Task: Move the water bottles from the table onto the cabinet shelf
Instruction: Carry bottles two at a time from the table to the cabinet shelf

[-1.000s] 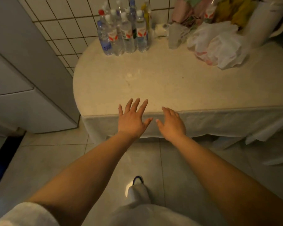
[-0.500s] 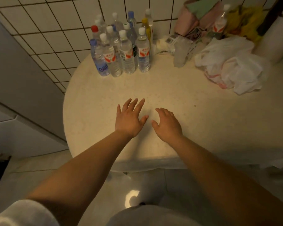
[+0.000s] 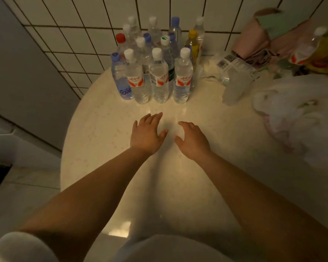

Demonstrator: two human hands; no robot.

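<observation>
Several clear water bottles (image 3: 160,78) stand upright in a tight cluster at the far side of the round cream table (image 3: 102,140), against the tiled wall. Most have white caps and red-and-white labels; one at the front left has a blue cap (image 3: 115,56). My left hand (image 3: 147,133) and my right hand (image 3: 192,138) hover side by side over the table, just short of the front row. Both hold nothing, fingers spread and relaxed. One more bottle (image 3: 307,48) lies among the clutter at the far right.
White plastic bags (image 3: 299,118) and a frosted package (image 3: 235,86) crowd the table's right side, with pink and yellow items (image 3: 263,40) behind. A grey cabinet front (image 3: 27,72) stands at the left beside the table. Tiled floor shows at lower left.
I have stepped closer to the table. Both hands have moved forward across the tabletop toward the bottle cluster, which now looks larger and nearer.
</observation>
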